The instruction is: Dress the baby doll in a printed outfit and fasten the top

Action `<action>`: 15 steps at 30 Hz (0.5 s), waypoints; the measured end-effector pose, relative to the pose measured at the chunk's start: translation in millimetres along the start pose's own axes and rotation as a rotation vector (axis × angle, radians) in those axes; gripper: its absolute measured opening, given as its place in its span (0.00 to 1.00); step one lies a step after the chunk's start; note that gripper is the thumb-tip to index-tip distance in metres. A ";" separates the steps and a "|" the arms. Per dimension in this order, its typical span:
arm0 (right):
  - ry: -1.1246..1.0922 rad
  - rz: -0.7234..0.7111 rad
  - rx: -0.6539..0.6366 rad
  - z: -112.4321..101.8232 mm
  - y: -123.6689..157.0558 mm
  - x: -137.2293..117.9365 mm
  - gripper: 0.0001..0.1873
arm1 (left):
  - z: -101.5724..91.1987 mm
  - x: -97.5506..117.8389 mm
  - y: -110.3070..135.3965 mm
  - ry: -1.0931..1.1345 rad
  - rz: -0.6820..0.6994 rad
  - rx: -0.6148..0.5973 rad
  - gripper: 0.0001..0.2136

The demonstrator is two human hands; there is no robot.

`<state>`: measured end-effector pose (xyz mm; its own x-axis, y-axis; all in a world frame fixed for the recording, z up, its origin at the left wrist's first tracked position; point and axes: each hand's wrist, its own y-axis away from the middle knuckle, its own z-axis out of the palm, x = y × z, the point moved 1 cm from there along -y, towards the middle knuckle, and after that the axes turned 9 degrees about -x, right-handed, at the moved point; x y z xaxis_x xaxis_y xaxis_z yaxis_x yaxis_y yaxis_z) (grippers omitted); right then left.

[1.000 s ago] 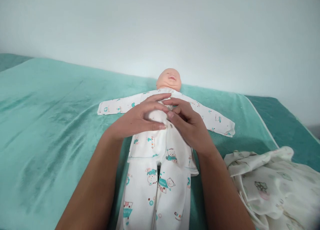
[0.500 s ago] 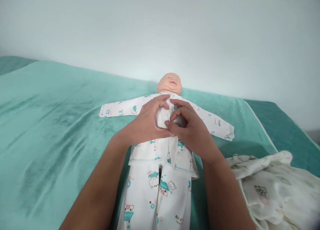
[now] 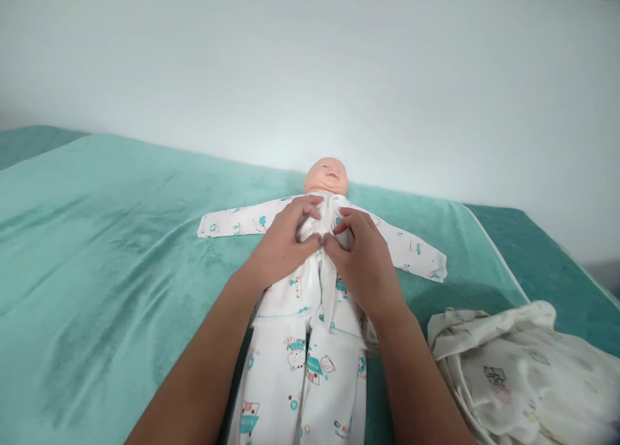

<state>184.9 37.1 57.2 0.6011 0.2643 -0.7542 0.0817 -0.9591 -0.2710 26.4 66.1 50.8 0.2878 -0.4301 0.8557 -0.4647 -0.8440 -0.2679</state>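
A baby doll (image 3: 327, 175) lies on its back with its arms stretched out to both sides. It wears a white printed top (image 3: 290, 296) and matching trousers (image 3: 276, 374). Over the chest, my left hand (image 3: 285, 238) pinches the top's front edge between thumb and fingers. My right hand (image 3: 361, 251) grips the other front edge just beside it, the two thumbs almost touching. The cloth between the hands is bunched up, and the fingers hide any fastening there.
The bed is covered by a light green sheet (image 3: 121, 251), with a darker green strip (image 3: 537, 258) at the right. A crumpled white printed cloth (image 3: 523, 374) lies at the lower right. A pale wall (image 3: 310, 70) rises behind the doll's head.
Both hands have drawn closer together and now gather the top's front edges over the chest. The white patch seen between the hands is now mostly covered. The view has tilted up slightly.
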 end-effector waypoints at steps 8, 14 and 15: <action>-0.275 0.147 0.123 -5.4 -7.2 19.2 0.08 | -0.5 -5.4 -2.8 -0.052 -0.102 0.195 0.03; -0.132 0.242 0.192 -30.1 -10.0 52.6 0.16 | -26.5 -32.1 -0.5 -0.076 -0.314 0.520 0.07; -0.058 0.262 0.255 -36.4 -9.8 58.0 0.18 | -34.5 -41.5 0.9 -0.072 -0.362 0.609 0.07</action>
<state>247.9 58.1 37.8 0.5284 0.0250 -0.8486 -0.2743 -0.9409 -0.1986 -14.8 94.3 30.4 0.3997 -0.0913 0.9121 0.2146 -0.9580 -0.1900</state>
